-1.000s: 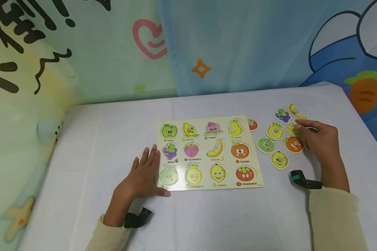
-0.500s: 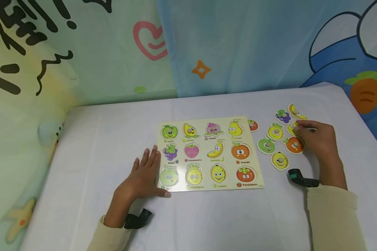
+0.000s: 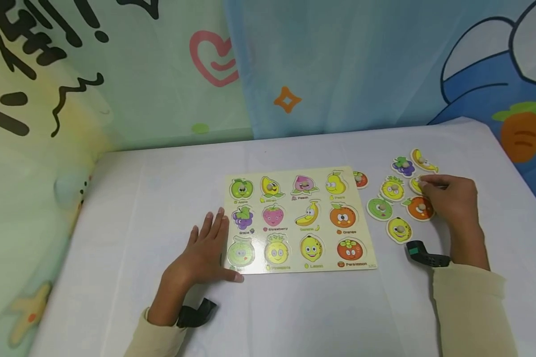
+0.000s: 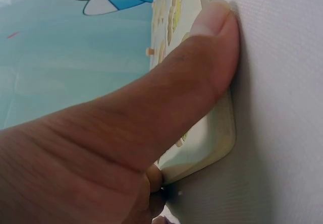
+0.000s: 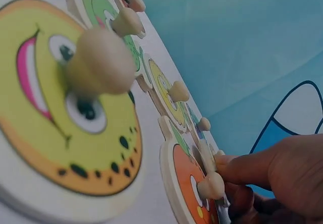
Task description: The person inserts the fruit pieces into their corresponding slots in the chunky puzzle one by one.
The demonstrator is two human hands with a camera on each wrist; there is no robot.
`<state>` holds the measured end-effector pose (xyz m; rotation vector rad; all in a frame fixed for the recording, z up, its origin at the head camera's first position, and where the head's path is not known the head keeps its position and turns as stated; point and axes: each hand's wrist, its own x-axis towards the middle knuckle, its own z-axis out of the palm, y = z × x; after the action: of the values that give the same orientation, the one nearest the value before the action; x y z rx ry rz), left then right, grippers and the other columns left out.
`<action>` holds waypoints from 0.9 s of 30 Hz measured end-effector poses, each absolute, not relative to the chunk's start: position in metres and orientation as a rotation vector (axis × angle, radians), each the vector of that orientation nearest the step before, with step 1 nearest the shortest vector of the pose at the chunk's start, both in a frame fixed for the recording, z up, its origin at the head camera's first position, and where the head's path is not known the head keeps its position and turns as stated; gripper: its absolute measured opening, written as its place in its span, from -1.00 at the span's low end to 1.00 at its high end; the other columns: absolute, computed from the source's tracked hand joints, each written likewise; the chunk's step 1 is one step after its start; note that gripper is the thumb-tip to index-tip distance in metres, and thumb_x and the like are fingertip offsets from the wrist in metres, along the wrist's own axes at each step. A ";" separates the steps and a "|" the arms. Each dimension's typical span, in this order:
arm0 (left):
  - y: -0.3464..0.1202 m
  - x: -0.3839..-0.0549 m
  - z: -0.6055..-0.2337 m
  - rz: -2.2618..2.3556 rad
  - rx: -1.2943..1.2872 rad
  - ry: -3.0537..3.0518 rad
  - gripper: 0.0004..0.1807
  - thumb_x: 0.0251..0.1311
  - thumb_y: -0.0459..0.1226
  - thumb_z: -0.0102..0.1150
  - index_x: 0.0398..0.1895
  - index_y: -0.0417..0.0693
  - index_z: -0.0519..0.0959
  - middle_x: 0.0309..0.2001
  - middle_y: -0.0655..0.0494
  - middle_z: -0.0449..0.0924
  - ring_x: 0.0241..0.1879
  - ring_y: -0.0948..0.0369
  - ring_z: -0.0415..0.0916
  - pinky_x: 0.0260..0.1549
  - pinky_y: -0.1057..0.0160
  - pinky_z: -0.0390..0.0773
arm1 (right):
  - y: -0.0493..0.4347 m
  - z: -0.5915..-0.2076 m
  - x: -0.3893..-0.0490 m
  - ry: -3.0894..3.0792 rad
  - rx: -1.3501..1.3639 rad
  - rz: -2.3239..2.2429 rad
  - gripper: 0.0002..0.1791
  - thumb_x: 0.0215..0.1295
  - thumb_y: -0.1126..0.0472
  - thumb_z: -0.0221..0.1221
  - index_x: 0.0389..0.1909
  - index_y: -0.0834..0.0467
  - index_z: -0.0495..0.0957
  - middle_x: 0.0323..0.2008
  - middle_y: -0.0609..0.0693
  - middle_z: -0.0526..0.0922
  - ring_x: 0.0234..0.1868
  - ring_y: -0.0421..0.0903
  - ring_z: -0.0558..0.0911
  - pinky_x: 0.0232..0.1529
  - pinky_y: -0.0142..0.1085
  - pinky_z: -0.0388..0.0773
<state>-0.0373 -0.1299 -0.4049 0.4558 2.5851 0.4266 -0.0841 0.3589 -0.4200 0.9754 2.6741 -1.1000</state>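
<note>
The fruit puzzle board (image 3: 290,199) lies flat on the white table. Along its left edge rests my left hand (image 3: 201,250), fingers spread and straight; the thumb (image 4: 217,42) touches the lower edge in the left wrist view. To the right of the board, my right hand (image 3: 453,201) pinches a yellow knobbed puzzle piece (image 3: 414,185), its fruit mostly covered by the fingers. Around that hand lie an orange piece (image 3: 420,208), a pineapple piece (image 3: 391,189), a grape piece (image 3: 403,166) and a banana piece (image 3: 424,161). Apple, mango and peach pieces sit in the board's top row.
Nearer me lies a lemon piece (image 3: 399,230), large in the right wrist view, with a green round piece (image 3: 379,209) behind it. A red piece (image 3: 361,179) is partly hidden by the board's right edge. A printed curtain (image 3: 348,64) hangs behind the table.
My right wrist and forearm have shifted slightly left, while the fingers stay at the yellow piece. My left hand has kept its place on the board.
</note>
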 end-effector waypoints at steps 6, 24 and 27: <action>-0.130 -0.037 -0.406 0.424 0.453 2.586 0.48 -0.34 0.14 0.59 0.55 -0.16 -0.20 0.55 0.00 -0.44 0.49 -0.04 -0.53 0.37 -0.18 -0.30 | 0.355 -0.418 -0.086 2.693 1.010 -1.135 -0.45 0.46 -0.07 -0.01 0.33 0.12 0.42 0.30 0.21 0.38 0.17 0.09 0.34 -0.32 -0.51 0.38; -0.131 -0.038 -0.406 0.432 0.454 2.595 0.49 -0.35 0.15 0.59 0.55 -0.16 -0.19 0.55 -0.01 -0.43 0.49 -0.05 -0.53 0.36 -0.21 -0.29 | 0.323 -0.404 -0.088 2.783 0.787 -1.419 -0.49 0.39 -0.06 0.11 0.22 0.15 0.54 0.15 0.08 0.53 -0.02 -0.27 0.53 -0.12 -0.48 0.44; -0.130 -0.038 -0.405 0.433 0.455 2.588 0.49 -0.35 0.15 0.59 0.55 -0.15 -0.20 0.55 0.00 -0.44 0.49 -0.04 -0.54 0.36 -0.20 -0.30 | 0.320 -0.402 -0.088 2.802 0.744 -1.462 -0.51 0.40 -0.03 0.12 0.19 0.19 0.55 0.10 0.04 0.55 -0.08 -0.29 0.55 -0.05 -0.47 0.42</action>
<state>-0.0376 -0.1302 -0.4053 0.4549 2.5881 0.4331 -0.0877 0.3197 -0.4022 0.7440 2.8023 -1.4623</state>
